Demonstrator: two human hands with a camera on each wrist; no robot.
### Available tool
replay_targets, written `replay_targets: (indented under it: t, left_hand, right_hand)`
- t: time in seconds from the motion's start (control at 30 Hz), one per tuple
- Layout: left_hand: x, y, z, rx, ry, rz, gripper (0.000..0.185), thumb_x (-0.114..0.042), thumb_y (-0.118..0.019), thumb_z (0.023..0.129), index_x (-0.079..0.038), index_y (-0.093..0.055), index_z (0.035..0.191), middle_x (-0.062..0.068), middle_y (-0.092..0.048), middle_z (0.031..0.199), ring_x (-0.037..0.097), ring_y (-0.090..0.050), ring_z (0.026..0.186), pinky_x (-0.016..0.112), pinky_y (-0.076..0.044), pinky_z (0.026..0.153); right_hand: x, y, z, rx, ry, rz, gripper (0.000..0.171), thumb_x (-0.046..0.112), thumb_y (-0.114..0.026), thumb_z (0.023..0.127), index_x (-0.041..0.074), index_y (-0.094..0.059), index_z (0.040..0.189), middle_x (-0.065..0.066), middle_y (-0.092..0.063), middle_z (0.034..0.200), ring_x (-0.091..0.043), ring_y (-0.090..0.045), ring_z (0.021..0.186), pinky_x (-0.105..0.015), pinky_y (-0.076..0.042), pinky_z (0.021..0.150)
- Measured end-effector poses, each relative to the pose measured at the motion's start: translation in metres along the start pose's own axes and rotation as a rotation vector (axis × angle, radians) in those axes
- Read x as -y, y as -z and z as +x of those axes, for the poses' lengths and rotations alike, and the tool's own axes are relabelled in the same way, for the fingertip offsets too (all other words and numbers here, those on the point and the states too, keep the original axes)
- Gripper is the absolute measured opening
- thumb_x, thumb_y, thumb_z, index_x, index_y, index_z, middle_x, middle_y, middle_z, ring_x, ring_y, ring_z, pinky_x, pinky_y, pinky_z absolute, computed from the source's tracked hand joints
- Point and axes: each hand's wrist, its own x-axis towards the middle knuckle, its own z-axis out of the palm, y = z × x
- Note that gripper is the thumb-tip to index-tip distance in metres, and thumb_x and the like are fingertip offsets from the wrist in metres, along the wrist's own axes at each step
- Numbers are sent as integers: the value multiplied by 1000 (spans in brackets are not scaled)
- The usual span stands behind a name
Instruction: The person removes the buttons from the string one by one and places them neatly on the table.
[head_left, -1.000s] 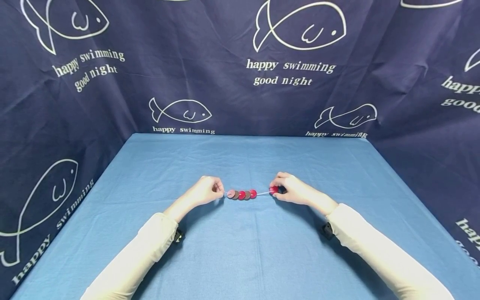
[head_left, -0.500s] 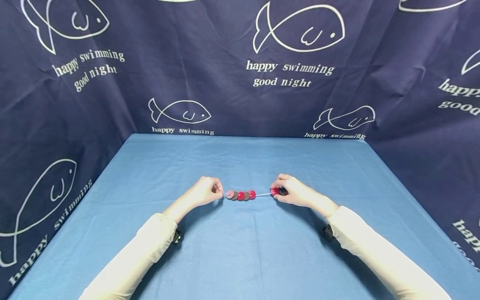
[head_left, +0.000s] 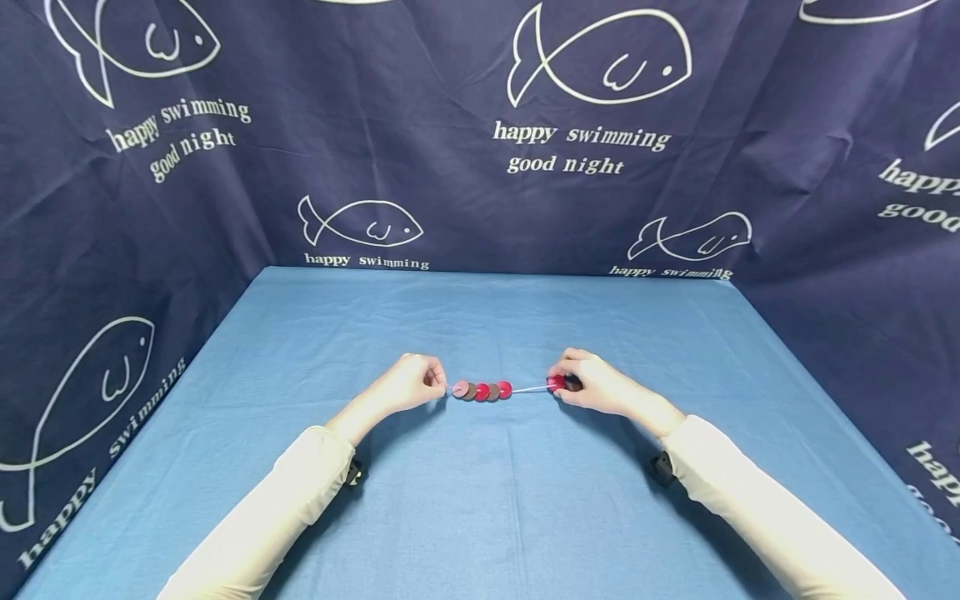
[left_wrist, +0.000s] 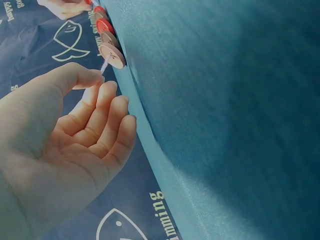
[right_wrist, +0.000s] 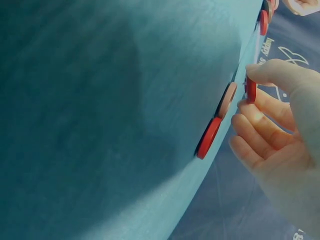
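Note:
Several round buttons, pink, brown and red, overlap in a row along a pale string (head_left: 531, 388) above the blue cloth. My left hand (head_left: 415, 383) pinches the string between thumb and index finger, just left of the pink button (left_wrist: 112, 55); its other fingers are loosely curled. To the right, my right hand (head_left: 597, 385) pinches a red button (right_wrist: 251, 90) by its edges. The string runs from the row's last red button (head_left: 505, 389) to this held one. Beneath the right hand, a brownish button (right_wrist: 228, 100) and another red button (right_wrist: 208, 138) lie on the cloth.
A blue cloth (head_left: 480, 517) covers the table. Dark blue curtains (head_left: 465, 108) printed with white fish and lettering hang behind it and on both sides. Both forearms, in pale sleeves, reach in from the front; a dark device (head_left: 663, 468) sits at the right wrist.
My right hand has moved slightly to the right with the red button, so the bare stretch of string has grown longer. The left hand stays nearly in place.

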Motion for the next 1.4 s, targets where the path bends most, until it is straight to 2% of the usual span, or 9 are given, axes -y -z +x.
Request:
replay_targets:
  t: [0.77,1.23,1.4]
  left_hand:
    - [-1,0,-1,-10,-31,-11,6,-7,-61,80,-9,-63,75,-4,-60,63,3,-50,55,20,-44,57]
    - [0,-1,-1,-15,-40,-5,6,-7,-61,79,-9,-63,74,-4,-59,62,3,-50,55,19,-44,57]
    - [0,-1,0,-7,-31,-4,7,-7,-61,80,-9,-63,74,-4,-59,62,3,-50,55,20,-44,57]
  right_hand:
    - [-5,4,-7,-35,20,-16,18,8,-72,76,3,-69,94,-4,-57,84,-13,-49,73,-23,-41,64]
    - [-5,9,-14,-25,-21,-27,20,11,-72,77,4,-69,95,-4,-58,84,-16,-51,76,-26,-43,67]
    - [-6,11,-17,-39,-7,-35,19,11,-73,76,4,-69,93,-4,-59,82,-16,-52,75,-28,-45,68]
